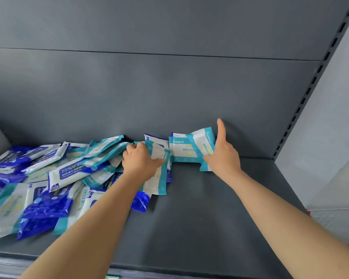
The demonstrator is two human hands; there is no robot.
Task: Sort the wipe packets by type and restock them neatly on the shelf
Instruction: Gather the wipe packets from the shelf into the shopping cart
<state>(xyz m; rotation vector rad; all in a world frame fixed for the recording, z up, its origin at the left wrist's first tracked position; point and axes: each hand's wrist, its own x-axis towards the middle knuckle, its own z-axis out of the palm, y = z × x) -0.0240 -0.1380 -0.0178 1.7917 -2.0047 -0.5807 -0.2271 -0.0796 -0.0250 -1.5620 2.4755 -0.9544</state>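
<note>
A loose heap of wipe packets (48, 184) covers the left half of the dark grey shelf (199, 218); some are teal-and-white, others dark blue-and-white. My left hand (141, 160) presses down on a teal packet (159, 178) at the heap's right edge, fingers curled over it. Upright teal packets (187, 150) lean against the back panel in the middle. My right hand (223, 156) is flat against their right side with fingers straight up, bracing them; a tilted teal packet (205, 150) lies against its palm.
The shelf's back panel (169, 93) is plain grey. A slotted upright post (302, 101) runs up the right side, with a pale wall beyond. To the right of the upright packets lies bare shelf surface. The shelf's front lip (169, 272) is at the bottom.
</note>
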